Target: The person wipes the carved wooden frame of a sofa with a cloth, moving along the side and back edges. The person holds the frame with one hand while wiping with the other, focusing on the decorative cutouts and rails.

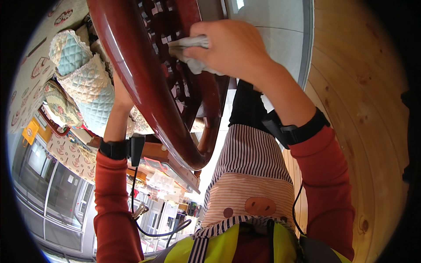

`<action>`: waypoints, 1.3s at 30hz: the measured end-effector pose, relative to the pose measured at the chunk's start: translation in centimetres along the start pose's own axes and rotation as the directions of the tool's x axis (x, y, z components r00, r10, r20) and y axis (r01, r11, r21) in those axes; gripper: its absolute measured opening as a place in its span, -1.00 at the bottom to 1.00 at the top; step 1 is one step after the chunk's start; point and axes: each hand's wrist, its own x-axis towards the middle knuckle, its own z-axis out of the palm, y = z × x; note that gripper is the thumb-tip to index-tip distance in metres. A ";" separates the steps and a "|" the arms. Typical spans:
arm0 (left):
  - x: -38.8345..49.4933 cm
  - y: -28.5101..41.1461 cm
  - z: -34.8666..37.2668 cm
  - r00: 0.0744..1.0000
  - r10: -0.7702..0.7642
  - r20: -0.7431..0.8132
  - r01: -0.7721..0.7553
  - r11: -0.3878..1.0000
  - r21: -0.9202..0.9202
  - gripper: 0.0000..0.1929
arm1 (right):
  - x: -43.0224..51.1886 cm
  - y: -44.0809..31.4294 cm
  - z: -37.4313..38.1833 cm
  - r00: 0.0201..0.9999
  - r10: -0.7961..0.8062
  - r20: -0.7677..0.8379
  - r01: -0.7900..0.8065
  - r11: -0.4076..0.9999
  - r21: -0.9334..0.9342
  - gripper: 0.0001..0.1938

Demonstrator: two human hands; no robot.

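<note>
A glossy dark red carved wooden furniture frame (144, 85) with a curved rail and openwork rises before me. Bunched in my right hand (230, 49) is a pale grey cloth (194, 62), pressed against the openwork. My left hand (121, 92) is on the far side of the curved rail, its fingers hidden behind the wood, so whether it grips anything does not show. Beside it lie light blue quilted cushions with lace edges (88, 95).
A wood plank surface (358, 131) runs along the right side. Pale floor tiles (279, 39) lie beyond my right hand. A floral cushion (62, 102) sits at the left. A cable (158, 234) hangs near my left arm.
</note>
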 end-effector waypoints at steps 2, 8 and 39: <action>-1.4 0.5 -0.5 1.000 -0.024 -0.011 0.024 1.000 0.014 -0.66 | 0.3 -0.7 0.7 1.000 -0.017 0.010 0.017 1.000 -0.003 -0.73; -3.0 1.3 0.2 0.999 -0.003 0.037 0.009 0.988 -0.152 -0.68 | -0.4 -0.8 1.6 1.000 0.010 -0.006 -0.010 1.000 -0.029 -0.76; -2.9 3.5 0.8 0.986 0.153 -0.062 -0.159 0.981 -0.109 -0.69 | -9.1 1.0 -0.2 0.967 0.249 -0.057 -0.219 0.924 0.312 -0.77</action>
